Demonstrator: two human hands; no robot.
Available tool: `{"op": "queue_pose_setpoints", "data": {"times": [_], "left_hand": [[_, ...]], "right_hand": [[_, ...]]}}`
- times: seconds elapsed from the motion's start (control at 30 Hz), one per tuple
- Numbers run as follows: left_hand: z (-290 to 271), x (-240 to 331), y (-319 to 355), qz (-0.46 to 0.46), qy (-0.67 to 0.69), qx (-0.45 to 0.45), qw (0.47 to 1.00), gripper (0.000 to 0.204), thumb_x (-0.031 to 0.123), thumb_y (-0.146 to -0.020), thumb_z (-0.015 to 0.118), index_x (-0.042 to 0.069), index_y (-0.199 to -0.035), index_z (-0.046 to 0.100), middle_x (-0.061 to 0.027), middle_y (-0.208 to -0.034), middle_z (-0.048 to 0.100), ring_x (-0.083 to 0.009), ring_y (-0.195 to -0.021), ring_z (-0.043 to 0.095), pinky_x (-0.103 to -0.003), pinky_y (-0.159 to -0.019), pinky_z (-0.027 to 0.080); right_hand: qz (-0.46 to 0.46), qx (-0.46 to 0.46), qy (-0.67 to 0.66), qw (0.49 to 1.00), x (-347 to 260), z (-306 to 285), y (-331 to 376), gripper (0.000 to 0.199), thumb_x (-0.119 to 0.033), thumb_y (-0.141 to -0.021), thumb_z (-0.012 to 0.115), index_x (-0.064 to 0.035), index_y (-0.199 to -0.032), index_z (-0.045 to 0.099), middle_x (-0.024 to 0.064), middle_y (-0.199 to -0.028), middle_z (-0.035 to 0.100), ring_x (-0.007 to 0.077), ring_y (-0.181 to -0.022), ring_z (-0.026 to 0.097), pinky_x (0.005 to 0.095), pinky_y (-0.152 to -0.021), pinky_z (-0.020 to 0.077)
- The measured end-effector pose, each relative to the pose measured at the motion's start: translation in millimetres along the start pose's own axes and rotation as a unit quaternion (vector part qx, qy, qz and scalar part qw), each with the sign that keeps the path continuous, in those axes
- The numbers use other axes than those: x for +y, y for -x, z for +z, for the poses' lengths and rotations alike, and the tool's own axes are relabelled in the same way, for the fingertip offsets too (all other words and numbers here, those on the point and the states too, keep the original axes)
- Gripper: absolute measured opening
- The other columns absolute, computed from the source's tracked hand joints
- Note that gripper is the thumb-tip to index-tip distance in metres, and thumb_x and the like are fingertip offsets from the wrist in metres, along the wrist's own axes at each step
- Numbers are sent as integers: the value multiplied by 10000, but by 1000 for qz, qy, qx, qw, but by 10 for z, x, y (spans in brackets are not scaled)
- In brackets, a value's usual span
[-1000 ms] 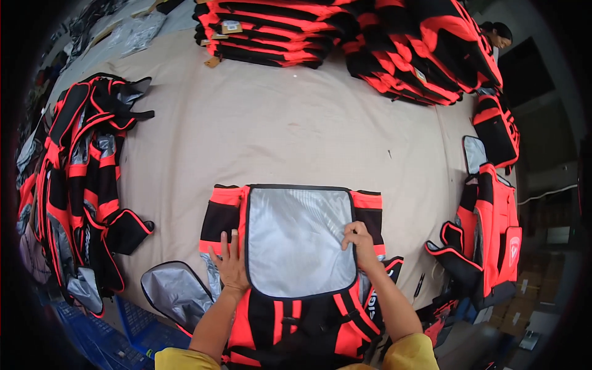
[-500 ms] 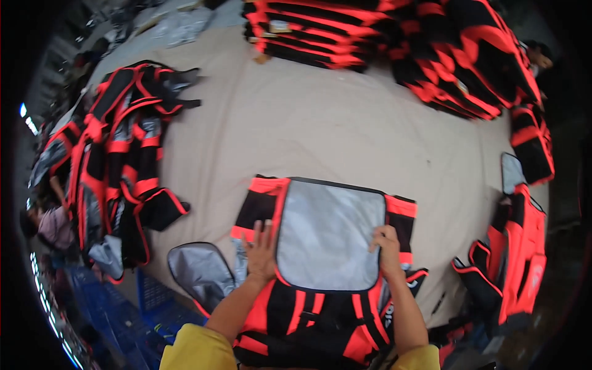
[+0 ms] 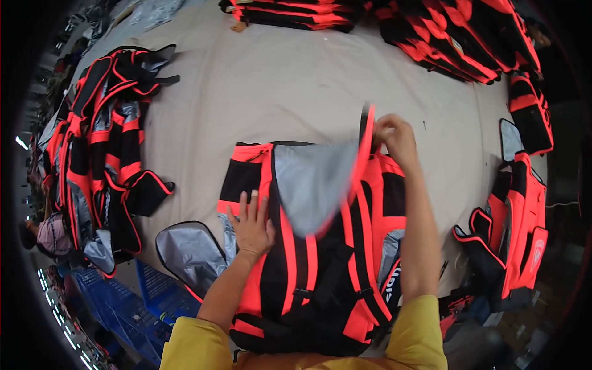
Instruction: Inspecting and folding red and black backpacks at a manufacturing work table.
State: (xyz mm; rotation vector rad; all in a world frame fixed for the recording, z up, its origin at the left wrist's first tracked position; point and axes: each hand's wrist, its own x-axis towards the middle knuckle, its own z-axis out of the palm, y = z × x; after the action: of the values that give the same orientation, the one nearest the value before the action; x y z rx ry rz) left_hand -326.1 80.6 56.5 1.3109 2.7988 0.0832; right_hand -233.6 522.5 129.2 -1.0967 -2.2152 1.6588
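Backpack (image 3: 325, 266) runs lengthwise toward me, under and right of my spread left hand (image 3: 254, 229); right hand (image 3: 394, 140) grips its lifted flap (image 3: 314, 176).

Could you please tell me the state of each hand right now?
Left hand: open, palm down on the backpack.
Right hand: closed, holding the raised flap.

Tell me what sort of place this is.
Probably a bag workshop: stacked red-and-black bags lie along the far side of a wide table, with a heap of similar ones at left and what look like blue crates below.
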Motion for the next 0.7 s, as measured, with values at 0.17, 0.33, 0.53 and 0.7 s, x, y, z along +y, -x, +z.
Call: {"op": "queue_pose_setpoints", "data": {"times": [0.17,0.33,0.53,0.7], "left_hand": [[-28,30,42,-2,29,18,999,738,309,-884,631,124,-1580,471,-138,-1667,382,-374,-1597,236,-741,-1219,44],[-40,4,188,-13,46,23,999,720,315,-892,630,123,-1571,482,-139,-1664,389,-376,-1595,242,-738,-1218,55],[-107,34,126,7,58,71,996,670,295,-896,638,108,-1531,535,-142,-1655,405,-370,-1584,271,-726,-1216,88],[-221,-26,79,14,97,118,988,523,235,-935,655,79,-1431,605,-176,-1566,494,-379,-1514,376,-665,-1209,210]], "right_hand": [[-50,301,3,952,462,519,745,459,-212,-1050,663,68,-1383,520,251,-1360,605,329,-1198,681,415,-963,554],[-29,200,117,972,351,746,2552,419,-156,-1021,703,57,-1344,542,197,-1166,658,275,-1005,667,377,-922,534],[3,131,331,934,96,1010,3965,680,-239,-896,837,23,-1435,514,247,-1173,614,425,-1072,623,472,-933,516],[79,76,370,923,-116,977,4264,844,-262,-848,865,-38,-1538,433,227,-1178,583,438,-1031,631,481,-860,535]]}}
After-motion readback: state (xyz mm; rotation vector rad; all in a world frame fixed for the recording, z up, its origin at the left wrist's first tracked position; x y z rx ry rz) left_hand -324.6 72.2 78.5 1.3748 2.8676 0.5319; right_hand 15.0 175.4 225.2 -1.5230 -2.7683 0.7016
